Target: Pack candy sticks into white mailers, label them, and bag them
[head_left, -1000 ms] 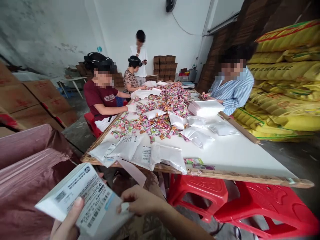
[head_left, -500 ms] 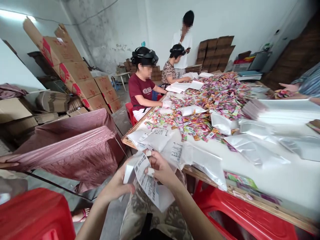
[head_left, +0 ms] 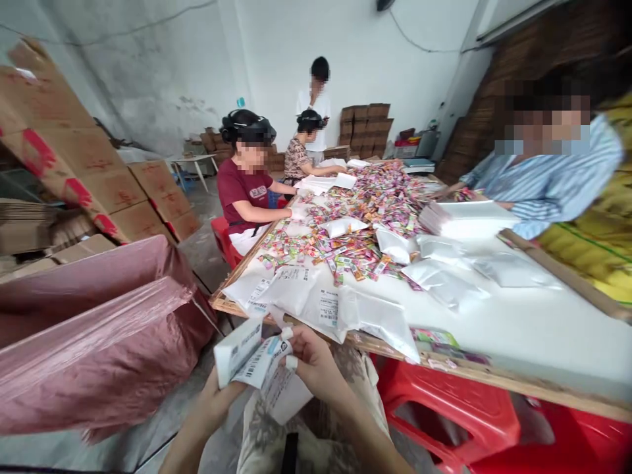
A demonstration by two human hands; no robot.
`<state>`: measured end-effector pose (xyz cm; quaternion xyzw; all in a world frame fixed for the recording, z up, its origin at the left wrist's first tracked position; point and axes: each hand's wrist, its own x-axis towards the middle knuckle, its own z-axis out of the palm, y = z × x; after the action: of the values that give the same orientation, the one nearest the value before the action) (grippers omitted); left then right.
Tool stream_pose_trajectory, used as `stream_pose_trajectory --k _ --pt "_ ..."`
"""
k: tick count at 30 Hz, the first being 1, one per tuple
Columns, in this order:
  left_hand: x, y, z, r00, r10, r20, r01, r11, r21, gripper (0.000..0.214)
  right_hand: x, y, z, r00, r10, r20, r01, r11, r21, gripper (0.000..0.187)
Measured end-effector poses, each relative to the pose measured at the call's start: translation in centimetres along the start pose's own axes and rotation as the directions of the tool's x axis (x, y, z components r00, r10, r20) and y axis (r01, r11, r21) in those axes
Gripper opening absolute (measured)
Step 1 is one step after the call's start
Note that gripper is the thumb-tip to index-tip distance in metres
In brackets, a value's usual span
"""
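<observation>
My left hand grips a thick white stack of shipping labels from below, just under the near table corner. My right hand, with tape on its fingertips, pinches the top printed label and peels it off the stack; a bare backing sheet hangs beneath. Right above my hands, several white mailer bags with barcode labels lie on the table's near edge. A big heap of colourful candy sachets covers the middle of the white table.
A pink plastic-lined bin stands at my left, with printed cartons behind it. Three people sit at the table and one stands at the far end. Red plastic stools sit under the table. Yellow sacks are piled on the right.
The view swung back right and the hands dropped slightly below the table edge. The label stack turned flatter in my left hand, and my right hand has pulled the top label further off.
</observation>
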<state>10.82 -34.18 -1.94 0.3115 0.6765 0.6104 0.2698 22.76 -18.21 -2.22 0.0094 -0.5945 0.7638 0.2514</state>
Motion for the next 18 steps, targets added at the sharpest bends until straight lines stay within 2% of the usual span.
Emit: stream_pose_trajectory --k 2,6,12,15,18 --pt "0.4 -0.2 0.1 1.000 0.006 0.003 -0.005 1.000 -0.013 0.059 -0.2 -0.6 0.0 1.000 0.024 -0.004 -0.024 0.999 0.025 0.037" --pt "1.0 0.7 0.6 0.976 0.092 0.200 -0.108 0.992 0.071 0.053 -0.8 -1.2 -0.1 0.996 0.047 -0.074 -0.044 0.998 0.039 0.041" --pt "1.5 0.9 3.0 0.965 0.082 0.249 -0.053 0.991 -0.121 0.055 -4.7 -2.1 -1.9 0.987 0.025 -0.159 -0.064 0.967 -0.246 0.017" --pt "1.4 0.7 4.7 0.967 0.070 0.243 -0.039 0.991 -0.130 0.053 -6.6 -3.0 -2.3 0.975 -0.058 -0.215 -0.023 0.933 -0.358 0.012" --pt "1.3 0.6 5.5 0.967 0.012 0.255 -0.015 1.000 0.007 0.053 -7.7 -5.0 -2.5 0.940 -0.239 -0.243 0.099 0.875 -0.474 0.012"
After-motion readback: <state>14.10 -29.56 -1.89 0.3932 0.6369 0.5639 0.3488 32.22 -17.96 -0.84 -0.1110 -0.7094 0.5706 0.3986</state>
